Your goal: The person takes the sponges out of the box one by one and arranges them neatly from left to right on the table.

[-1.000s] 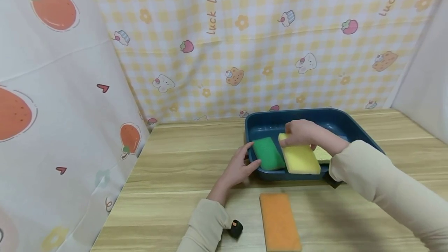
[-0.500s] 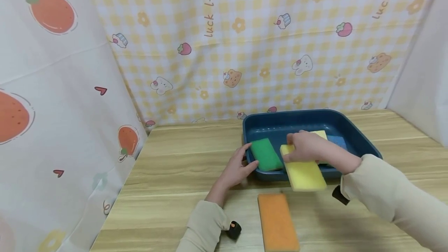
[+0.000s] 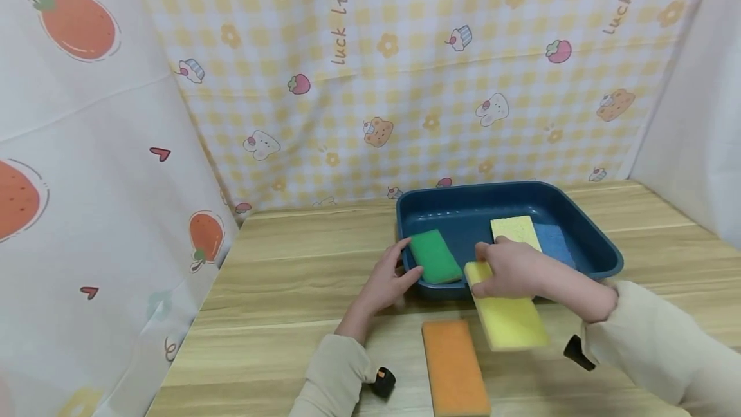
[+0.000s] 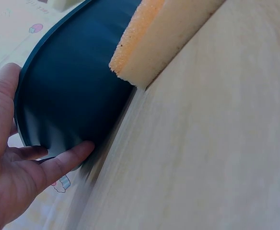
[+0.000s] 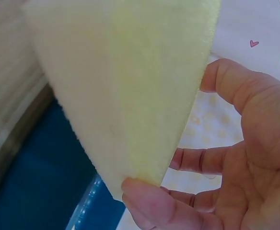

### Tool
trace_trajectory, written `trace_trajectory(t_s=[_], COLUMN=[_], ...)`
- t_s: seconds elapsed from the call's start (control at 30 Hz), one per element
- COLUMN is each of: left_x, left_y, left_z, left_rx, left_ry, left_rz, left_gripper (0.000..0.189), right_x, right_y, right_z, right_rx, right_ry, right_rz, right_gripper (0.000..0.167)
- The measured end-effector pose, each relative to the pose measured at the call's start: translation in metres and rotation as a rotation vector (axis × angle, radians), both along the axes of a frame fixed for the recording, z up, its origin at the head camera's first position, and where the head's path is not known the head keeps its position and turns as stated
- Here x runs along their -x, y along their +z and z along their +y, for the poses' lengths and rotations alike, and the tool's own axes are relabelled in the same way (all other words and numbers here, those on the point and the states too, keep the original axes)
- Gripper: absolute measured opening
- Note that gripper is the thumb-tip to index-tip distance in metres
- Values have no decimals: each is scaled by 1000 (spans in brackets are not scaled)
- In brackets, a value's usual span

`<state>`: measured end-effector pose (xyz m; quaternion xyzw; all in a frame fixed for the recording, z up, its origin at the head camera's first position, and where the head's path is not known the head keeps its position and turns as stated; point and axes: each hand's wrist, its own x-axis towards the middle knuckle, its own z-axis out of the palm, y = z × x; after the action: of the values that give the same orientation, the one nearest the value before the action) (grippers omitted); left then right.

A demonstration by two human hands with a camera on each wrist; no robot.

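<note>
Yellow sponge [image 3: 515, 333]: in the right hand [image 3: 512, 269], at the near wall of the blue tray [image 3: 446, 214]. In the head view its far end overlaps the tray's near rim and its near end reaches out over the table [image 3: 312, 243]; contact with the rim cannot be judged. The right wrist view shows a yellow layer and a paler one.

Right hand: thumb and fingers pinch the yellow sponge by its far part, fingertips on opposite sides.

Left hand [image 3: 382, 278]: at the tray's near left corner, fingers and thumb spread apart, fingertips touching the rim and outer wall, as the left wrist view confirms.

Tray contents: green sponge [image 3: 435, 257] in the near left corner, slightly askew, just beside the left hand. Toward the right, a pale yellow sponge [image 3: 516, 229], partly behind the right hand, with a blue sponge [image 3: 554, 244] to its right.

In front of the tray, orange sponge [image 3: 456, 369] flat on the table, orange face up, paler layer beneath; left of the yellow sponge's near end.

Surroundings: wood-grain tabletop; checked yellow-and-white cloth [image 3: 347, 101] behind; white cloth with fruit prints [image 3: 116, 147] at left. Beige sleeves; a black device by each wrist.
</note>
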<state>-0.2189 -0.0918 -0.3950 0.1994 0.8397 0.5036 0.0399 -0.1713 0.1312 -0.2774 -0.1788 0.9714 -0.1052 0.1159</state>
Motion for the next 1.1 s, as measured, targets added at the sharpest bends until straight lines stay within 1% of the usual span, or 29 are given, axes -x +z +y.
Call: trace_trajectory(t_s=[0.17,0.4,0.67,0.97,1.1], left_x=[0,0,-2,-4,-3], left_y=[-1,0,1,2,2], left_z=[0,0,1,1,1], left_rx=[-5,-1,9,-4,-2], left_ry=[-2,-2,8,6,2], left_rz=[10,7,4,-4,-1], left_gripper=[62,63,62,62,63], right_x=[-5,-13,-20,-27,-29], right_y=[-1,-3,-7,-13,-18], right_z=[5,12,15,15,14], right_rx=[11,22,30,59,45], right_ry=[4,4,4,2,0], right_rz=[10,13,-26,-96,-107], right_gripper=[48,53,52,53,51])
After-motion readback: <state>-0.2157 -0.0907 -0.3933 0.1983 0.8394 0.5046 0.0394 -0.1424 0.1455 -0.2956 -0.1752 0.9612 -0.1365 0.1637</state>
